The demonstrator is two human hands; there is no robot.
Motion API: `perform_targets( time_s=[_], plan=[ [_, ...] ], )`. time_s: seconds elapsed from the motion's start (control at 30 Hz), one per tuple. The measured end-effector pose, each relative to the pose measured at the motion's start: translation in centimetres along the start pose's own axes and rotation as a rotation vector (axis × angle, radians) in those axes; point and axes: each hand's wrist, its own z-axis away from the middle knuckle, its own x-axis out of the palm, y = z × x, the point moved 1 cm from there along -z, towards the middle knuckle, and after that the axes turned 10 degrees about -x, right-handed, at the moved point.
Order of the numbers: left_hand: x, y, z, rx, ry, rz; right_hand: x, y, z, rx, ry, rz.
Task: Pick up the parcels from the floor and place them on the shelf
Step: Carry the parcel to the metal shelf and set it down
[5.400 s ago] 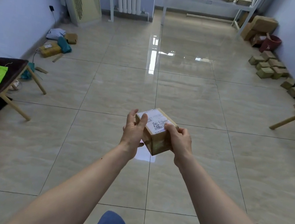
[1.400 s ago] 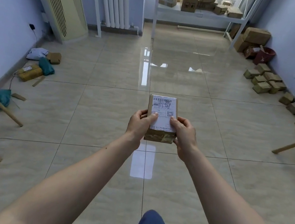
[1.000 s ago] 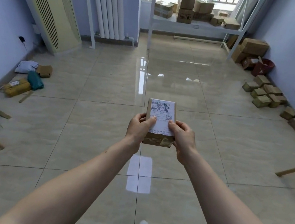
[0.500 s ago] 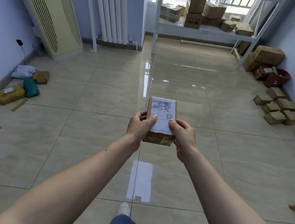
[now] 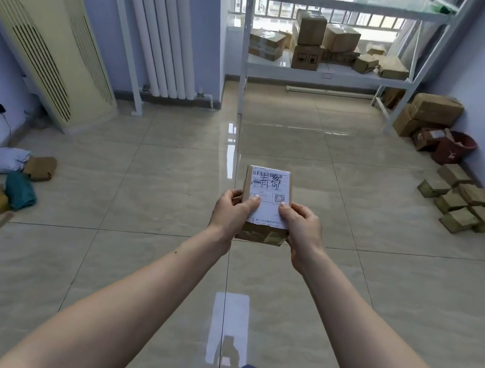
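Head view: the left hand and right hand grip one small box from both sides, out in front. The shelf looks much nearer than before, so the box can go on it soon.

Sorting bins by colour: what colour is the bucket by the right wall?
Dark red, or maroon: the bucket, shown in the head view, the only view.

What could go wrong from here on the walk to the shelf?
The parcel is pinched only at its near end by the left hand and right hand, so it could tip forward. The tiled floor looks glossy, perhaps slippery. The lower shelf is crowded with boxes, so placing could knock one.
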Motion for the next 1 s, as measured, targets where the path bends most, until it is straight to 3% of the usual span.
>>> perform_targets(
  time_s=[0.7, 1.0],
  plan=[
    [8.6, 17.1, -30.1, 0.021, 0.003, 0.07, 7.9, -7.1, -35.6, -0.006, -0.04, 0.032],
    [9.3, 25.0, -45.2, 0.041, -0.013, 0.07, 14.3, -8.9, -51.0, -0.027, -0.035, 0.015]
  ],
)
